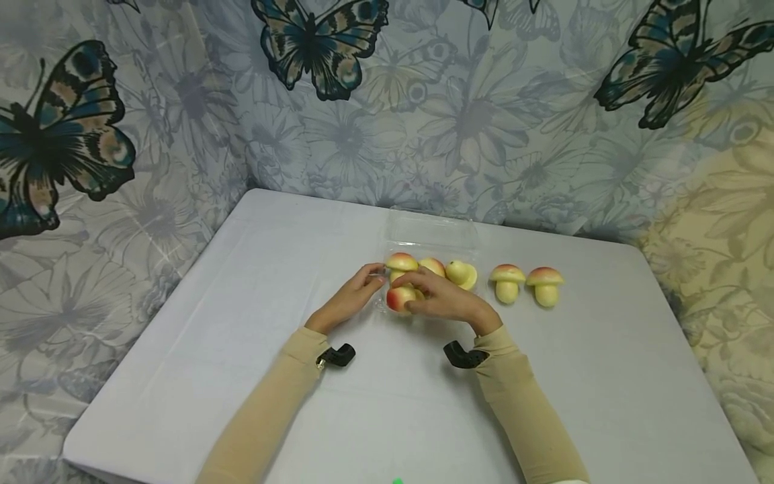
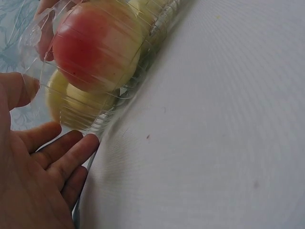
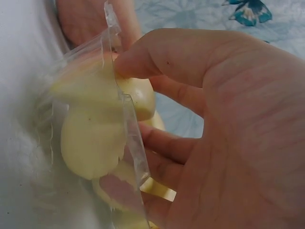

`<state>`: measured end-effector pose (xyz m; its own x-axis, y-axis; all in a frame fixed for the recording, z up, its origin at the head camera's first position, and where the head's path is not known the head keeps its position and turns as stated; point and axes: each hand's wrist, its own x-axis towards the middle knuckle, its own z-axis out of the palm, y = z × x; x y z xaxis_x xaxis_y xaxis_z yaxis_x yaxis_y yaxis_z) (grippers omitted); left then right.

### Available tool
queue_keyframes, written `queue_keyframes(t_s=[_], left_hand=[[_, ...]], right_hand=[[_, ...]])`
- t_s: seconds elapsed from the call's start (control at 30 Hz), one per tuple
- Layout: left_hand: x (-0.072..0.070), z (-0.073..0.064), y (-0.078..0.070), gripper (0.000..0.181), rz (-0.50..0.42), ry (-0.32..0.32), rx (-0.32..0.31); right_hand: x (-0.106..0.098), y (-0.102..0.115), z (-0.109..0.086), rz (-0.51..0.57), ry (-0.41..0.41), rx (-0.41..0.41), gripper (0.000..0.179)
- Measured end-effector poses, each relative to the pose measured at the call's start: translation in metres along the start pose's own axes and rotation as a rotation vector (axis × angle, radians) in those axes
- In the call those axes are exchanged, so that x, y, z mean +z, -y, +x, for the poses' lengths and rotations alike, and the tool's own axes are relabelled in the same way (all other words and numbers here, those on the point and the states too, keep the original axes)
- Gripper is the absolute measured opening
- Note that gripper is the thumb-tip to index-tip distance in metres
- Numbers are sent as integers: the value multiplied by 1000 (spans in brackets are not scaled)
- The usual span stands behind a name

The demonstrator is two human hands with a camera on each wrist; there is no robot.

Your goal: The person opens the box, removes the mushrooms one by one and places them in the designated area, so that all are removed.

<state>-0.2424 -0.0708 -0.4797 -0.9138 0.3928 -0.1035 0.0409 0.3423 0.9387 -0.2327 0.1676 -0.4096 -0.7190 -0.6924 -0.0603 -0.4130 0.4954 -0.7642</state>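
Yellow mushroom-shaped pieces with reddish caps lie in a clear plastic container [image 1: 431, 232], whose lid stands open toward the wall. My right hand [image 1: 444, 296] reaches in at the near side. Its thumb and fingers grip a mushroom [image 3: 136, 93] whose red cap [image 1: 397, 300] faces left, seen partly through the clear wall in the right wrist view. My left hand [image 1: 353, 296] is at the container's left end. In the left wrist view, its fingers [image 2: 71, 155] lie extended beside the ribbed wall and the thumb is at the rim. Another mushroom [image 1: 402, 261] lies behind, partly hidden.
Two more mushrooms [image 1: 506, 282] [image 1: 545, 286] lie side by side on the white tabletop [image 1: 605, 376], right of the container. Patterned fabric [image 1: 471, 134] with butterflies rises behind the table. Dark wrist cameras [image 1: 338, 355] sit on both sleeves.
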Motion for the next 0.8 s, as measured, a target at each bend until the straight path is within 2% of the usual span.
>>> queue_keyframes(t_s=[0.33, 0.57, 0.8], left_hand=[[0, -1, 0, 52, -5, 6, -13], [-1, -2, -1, 52, -1, -3, -25], [-1, 0, 1, 50, 6, -6, -1]], right_hand=[[-2, 0, -3, 32, 14, -22, 40], [-1, -2, 0, 8, -16, -31, 39], [0, -4, 0, 14, -59, -17, 41]])
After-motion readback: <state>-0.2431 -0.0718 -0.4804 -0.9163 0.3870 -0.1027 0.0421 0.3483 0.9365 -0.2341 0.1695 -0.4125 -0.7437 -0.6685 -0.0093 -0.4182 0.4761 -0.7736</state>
